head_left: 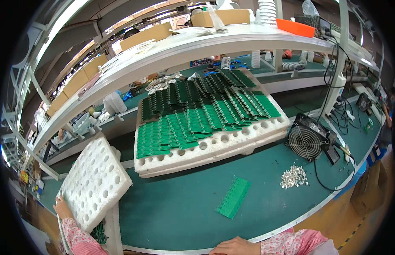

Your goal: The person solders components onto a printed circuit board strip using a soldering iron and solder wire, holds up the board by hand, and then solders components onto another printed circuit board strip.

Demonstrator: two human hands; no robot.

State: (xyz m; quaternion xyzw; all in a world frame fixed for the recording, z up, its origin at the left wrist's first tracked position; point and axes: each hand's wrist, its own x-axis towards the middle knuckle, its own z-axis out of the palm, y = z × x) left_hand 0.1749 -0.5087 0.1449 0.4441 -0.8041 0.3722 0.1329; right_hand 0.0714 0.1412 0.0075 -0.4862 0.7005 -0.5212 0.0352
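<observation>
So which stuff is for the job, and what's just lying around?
Seems for the job: tilted foam board, at the left hand; green boards on the foam slab; single green board on the table.

Probably just lying around: orange bin on the shelf; cardboard boxes; perhaps the black fan.

Gripped at its edge by the left hand [62, 208], the foam board [93, 182] looks matt, slightly grainy and pitted with holes. Right of that grip, the tabletop [172, 208] has a smooth, low-sheen finish; farther right, the fan guard [305, 142] is metal wire and the cuffed sleeve [291, 243] soft printed cloth.
</observation>
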